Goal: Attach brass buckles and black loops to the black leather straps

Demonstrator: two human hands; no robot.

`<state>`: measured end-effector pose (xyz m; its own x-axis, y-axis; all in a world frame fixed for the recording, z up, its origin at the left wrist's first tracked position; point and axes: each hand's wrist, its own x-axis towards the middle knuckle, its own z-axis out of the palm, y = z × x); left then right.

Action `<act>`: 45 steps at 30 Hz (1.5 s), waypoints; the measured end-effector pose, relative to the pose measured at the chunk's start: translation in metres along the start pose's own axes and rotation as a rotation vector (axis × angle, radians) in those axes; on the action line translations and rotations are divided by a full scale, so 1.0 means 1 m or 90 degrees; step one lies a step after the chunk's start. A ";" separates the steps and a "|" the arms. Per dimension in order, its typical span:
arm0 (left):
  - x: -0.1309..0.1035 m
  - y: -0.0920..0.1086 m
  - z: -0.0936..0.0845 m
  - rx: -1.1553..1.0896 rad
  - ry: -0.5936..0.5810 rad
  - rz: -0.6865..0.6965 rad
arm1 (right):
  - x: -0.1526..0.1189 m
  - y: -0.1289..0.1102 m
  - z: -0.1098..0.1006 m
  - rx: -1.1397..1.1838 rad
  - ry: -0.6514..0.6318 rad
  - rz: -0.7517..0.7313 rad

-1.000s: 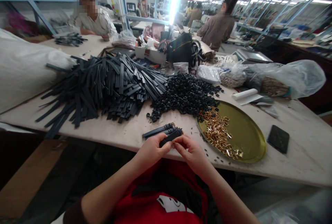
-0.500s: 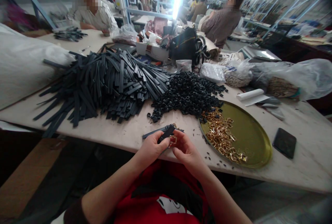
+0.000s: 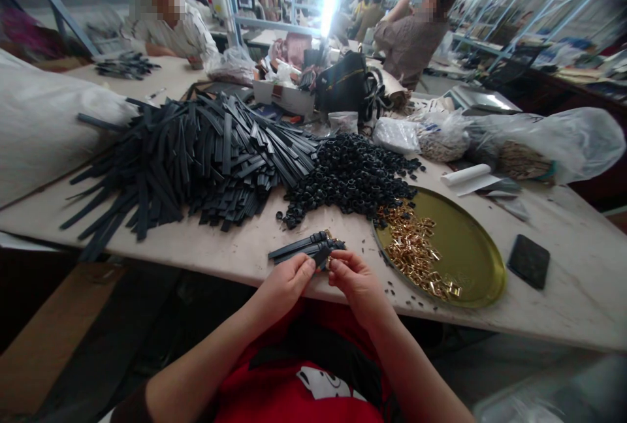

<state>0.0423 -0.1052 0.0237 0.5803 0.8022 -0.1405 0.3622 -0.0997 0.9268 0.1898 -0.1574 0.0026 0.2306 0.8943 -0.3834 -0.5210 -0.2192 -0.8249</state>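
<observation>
Close to the table's front edge, my left hand (image 3: 290,279) pinches a dark strap (image 3: 322,255) near its end. My right hand (image 3: 353,277) is closed on a small gold buckle (image 3: 330,261), which meets the strap's end; fingers hide most of it. Just beyond my hands lie several straps with buckles (image 3: 298,245), side by side. Further off is a heap of small black loops (image 3: 350,178), and left of it a large pile of loose dark straps (image 3: 215,155). Gold buckles (image 3: 414,247) are spread over the left part of a round gold tray (image 3: 477,260).
A black phone (image 3: 529,261) lies right of the tray. A white plastic sack (image 3: 53,123) bulges at the left edge. Behind the piles stand a black bag (image 3: 343,83) and a cardboard box (image 3: 284,96). Two co-workers sit further back, one in a light striped shirt (image 3: 171,38).
The buckle has come against the strap's end, and my right fingers have closed around it. My left hand has slid slightly along. The view has shifted a little; the right-hand co-worker has raised an arm.
</observation>
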 end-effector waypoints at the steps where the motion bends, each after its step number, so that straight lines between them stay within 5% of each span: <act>1: -0.003 -0.001 -0.002 0.009 -0.001 -0.008 | -0.002 0.000 0.001 0.049 0.018 0.030; 6: -0.017 0.003 -0.004 0.079 -0.092 0.022 | -0.014 0.008 0.007 0.119 0.003 0.096; 17: -0.018 -0.007 0.009 -0.008 -0.092 -0.042 | -0.029 0.025 0.007 -0.216 0.041 -0.188; 27: -0.007 -0.020 0.011 -0.188 -0.133 -0.151 | -0.013 0.026 0.007 -0.110 -0.011 -0.006; 32: 0.003 -0.020 0.011 -0.241 -0.165 -0.216 | -0.011 0.022 0.001 -0.407 0.058 -0.234; 35: 0.005 -0.018 0.012 -0.206 -0.150 -0.182 | -0.013 0.023 -0.006 -0.564 0.046 -0.408; 37: 0.006 -0.014 0.012 -0.179 -0.144 -0.162 | -0.014 0.023 -0.009 -0.571 0.040 -0.439; 45: 0.003 -0.003 0.017 -0.246 -0.165 -0.183 | -0.016 0.015 -0.001 -0.259 0.065 -0.144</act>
<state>0.0555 -0.1127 0.0146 0.6760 0.5885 -0.4435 0.2669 0.3654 0.8917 0.1791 -0.1751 -0.0044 0.3916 0.8988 -0.1969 -0.0892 -0.1758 -0.9804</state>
